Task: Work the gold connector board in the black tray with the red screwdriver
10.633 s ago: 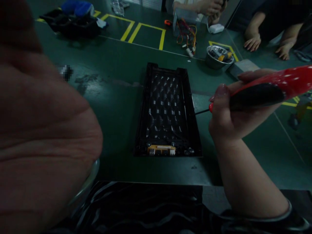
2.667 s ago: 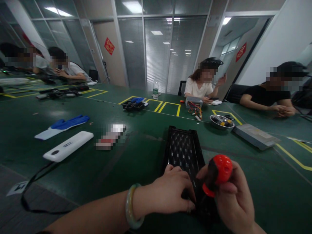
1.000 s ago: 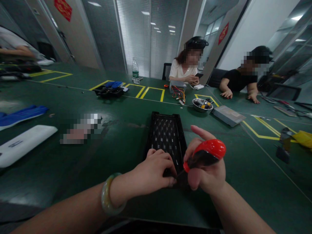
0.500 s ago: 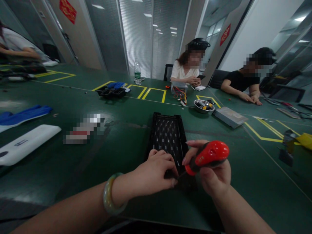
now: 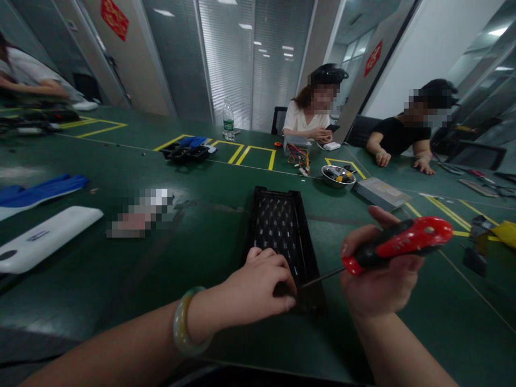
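Observation:
A long black perforated panel [image 5: 276, 212] with a raised frame lies on the green table in front of me. My left hand [image 5: 264, 282] rests over its near end, fingers curled and thumb close to the index finger. What lies between those fingertips is hidden. In my right hand [image 5: 374, 285] is a red and black screwdriver [image 5: 403, 244], its handle tilted up to the right. The thin shaft runs down left, and its tip is beside my left fingertips at the panel's near end.
Left on the table [image 5: 201, 215] lie a white elongated case [image 5: 48, 239] and a blue glove [image 5: 44, 191]. Beyond the panel are a metal bowl of parts [image 5: 337, 177], a grey metal box [image 5: 381, 194], coloured wires [image 5: 298, 156] and a bottle [image 5: 228, 121]. Several people sit around.
My right hand has moved right and slightly up with the screwdriver, showing more of its shaft. My left hand has stayed nearly in place. The far-right person's hands have moved apart.

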{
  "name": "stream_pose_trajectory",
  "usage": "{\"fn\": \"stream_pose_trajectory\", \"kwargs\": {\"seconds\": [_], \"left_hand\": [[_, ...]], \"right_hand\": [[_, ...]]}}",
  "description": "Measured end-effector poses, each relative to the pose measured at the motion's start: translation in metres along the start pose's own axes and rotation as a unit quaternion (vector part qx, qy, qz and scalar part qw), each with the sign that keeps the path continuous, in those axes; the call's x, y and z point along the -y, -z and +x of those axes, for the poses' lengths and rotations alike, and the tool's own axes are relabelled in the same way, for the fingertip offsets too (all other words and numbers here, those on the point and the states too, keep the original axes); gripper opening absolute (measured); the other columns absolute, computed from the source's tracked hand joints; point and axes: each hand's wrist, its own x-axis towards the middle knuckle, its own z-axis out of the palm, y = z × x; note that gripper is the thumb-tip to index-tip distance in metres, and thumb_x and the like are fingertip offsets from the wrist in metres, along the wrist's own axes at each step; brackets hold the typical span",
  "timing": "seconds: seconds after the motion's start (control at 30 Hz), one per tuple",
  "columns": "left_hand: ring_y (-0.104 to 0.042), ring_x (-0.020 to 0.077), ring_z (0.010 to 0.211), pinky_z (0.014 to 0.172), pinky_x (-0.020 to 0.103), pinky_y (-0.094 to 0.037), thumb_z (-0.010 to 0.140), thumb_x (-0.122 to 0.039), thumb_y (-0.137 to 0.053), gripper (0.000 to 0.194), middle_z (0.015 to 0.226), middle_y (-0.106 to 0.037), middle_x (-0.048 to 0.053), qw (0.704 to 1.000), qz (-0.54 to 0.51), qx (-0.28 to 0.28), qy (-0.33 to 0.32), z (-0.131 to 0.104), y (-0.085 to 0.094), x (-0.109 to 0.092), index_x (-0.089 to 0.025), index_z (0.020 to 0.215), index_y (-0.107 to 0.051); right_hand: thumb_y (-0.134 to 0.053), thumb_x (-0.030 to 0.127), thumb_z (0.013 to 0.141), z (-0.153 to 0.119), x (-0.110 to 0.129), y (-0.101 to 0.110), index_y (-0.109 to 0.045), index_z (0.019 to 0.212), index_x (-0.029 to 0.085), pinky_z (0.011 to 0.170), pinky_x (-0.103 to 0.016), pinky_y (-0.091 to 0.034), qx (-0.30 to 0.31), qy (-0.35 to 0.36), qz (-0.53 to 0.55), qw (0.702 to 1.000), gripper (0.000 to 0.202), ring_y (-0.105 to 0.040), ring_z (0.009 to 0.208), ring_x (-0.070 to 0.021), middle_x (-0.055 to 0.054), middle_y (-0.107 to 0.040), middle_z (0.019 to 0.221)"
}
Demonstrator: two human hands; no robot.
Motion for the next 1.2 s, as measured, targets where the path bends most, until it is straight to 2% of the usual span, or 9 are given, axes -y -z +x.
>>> {"fn": "stream_pose_trajectory", "kwargs": {"seconds": [0.17,0.37,0.43,0.57,0.67,0.73,0.87,1.03,1.2], "left_hand": [[-0.055,0.0215,0.108,0.096,0.04,-0.027,0.084,-0.039,-0.076,0.015,0.104,-0.068,-0.003,1.0,0.001,-0.005,-0.008,0.0,-0.002,0.002,-0.03,0.096,-0.076],[-0.056,0.0225,0.109,0.096,0.04,-0.028,0.084,-0.053,-0.075,0.032,0.108,-0.069,-0.002,1.0,-0.027,-0.01,-0.004,-0.003,0.001,0.0,-0.031,0.108,-0.073],[-0.057,0.0223,0.111,0.097,0.04,-0.029,0.089,-0.053,-0.071,0.032,0.111,-0.07,-0.002,0.999,-0.047,-0.027,0.0,-0.003,0.003,-0.001,-0.031,0.111,-0.072],[-0.057,0.0214,0.114,0.1,0.04,-0.031,0.1,-0.044,-0.055,0.025,0.116,-0.071,-0.002,0.992,-0.073,-0.102,0.022,-0.001,0.006,0.0,-0.031,0.118,-0.067],[-0.057,0.0219,0.117,0.101,0.041,-0.034,0.103,-0.04,-0.049,0.027,0.121,-0.069,0.0,0.983,-0.073,-0.159,0.053,0.001,0.006,0.004,-0.03,0.123,-0.063],[-0.056,0.0223,0.119,0.102,0.042,-0.034,0.105,-0.04,-0.045,0.029,0.124,-0.068,0.0,0.979,-0.079,-0.17,0.075,0.003,0.005,0.008,-0.03,0.125,-0.062],[-0.056,0.0224,0.119,0.102,0.043,-0.035,0.108,-0.037,-0.034,0.033,0.125,-0.068,-0.001,0.983,-0.062,-0.147,0.093,0.004,0.001,0.018,-0.03,0.12,-0.064],[-0.053,0.025,0.118,0.099,0.046,-0.035,0.109,-0.032,-0.027,0.04,0.125,-0.067,0.003,0.987,0.091,-0.111,0.065,0.005,-0.001,0.03,-0.025,0.121,-0.065],[-0.054,0.0248,0.113,0.097,0.046,-0.035,0.108,-0.024,-0.025,0.043,0.121,-0.067,0.005,0.984,0.144,-0.073,0.077,0.008,0.002,0.033,-0.02,0.115,-0.067]], "right_hand": [[-0.044,0.04,0.098,0.007,-0.005,-0.001,-0.066,0.107,0.024,0.045,-0.026,-0.032,-0.055,0.024,-0.018,0.998,0.029,-0.048,0.049,-0.0137,0.002,-0.056,0.06],[-0.046,0.05,0.099,0.012,-0.015,0.001,-0.066,0.112,0.02,0.051,-0.023,-0.039,-0.135,0.022,-0.019,0.99,0.038,-0.056,0.06,-0.0121,-0.001,-0.063,0.071],[-0.051,0.049,0.098,0.012,-0.02,0.005,-0.063,0.118,0.023,0.055,-0.023,-0.045,-0.12,0.021,-0.02,0.992,0.036,-0.062,0.07,-0.0132,-0.001,-0.067,0.083],[-0.07,0.03,0.088,0.01,-0.029,0.012,-0.063,0.121,0.03,0.086,-0.035,-0.057,0.041,-0.003,-0.134,0.99,0.034,-0.068,0.1,-0.0173,-0.002,-0.068,0.114],[-0.071,0.016,0.085,0.007,-0.036,0.014,-0.066,0.121,0.03,0.104,-0.039,-0.053,0.261,0.043,-0.274,0.925,0.038,-0.063,0.119,-0.0188,-0.005,-0.065,0.125],[-0.065,0.013,0.088,0.004,-0.042,0.015,-0.065,0.126,0.029,0.105,-0.036,-0.054,0.359,0.049,-0.307,0.88,0.041,-0.063,0.121,-0.0173,-0.006,-0.063,0.129],[-0.059,0.01,0.091,-0.002,-0.055,0.016,-0.064,0.129,0.029,0.105,-0.035,-0.055,0.404,0.021,-0.358,0.842,0.043,-0.063,0.123,-0.0169,-0.006,-0.06,0.135],[-0.052,0.005,0.09,-0.004,-0.059,0.015,-0.063,0.131,0.031,0.106,-0.038,-0.054,0.451,-0.012,-0.415,0.79,0.049,-0.062,0.124,-0.0196,-0.005,-0.059,0.139],[-0.047,0.0,0.085,-0.006,-0.06,0.011,-0.062,0.132,0.03,0.109,-0.041,-0.052,0.489,-0.046,-0.439,0.753,0.058,-0.063,0.124,-0.021,-0.004,-0.057,0.141]]}}
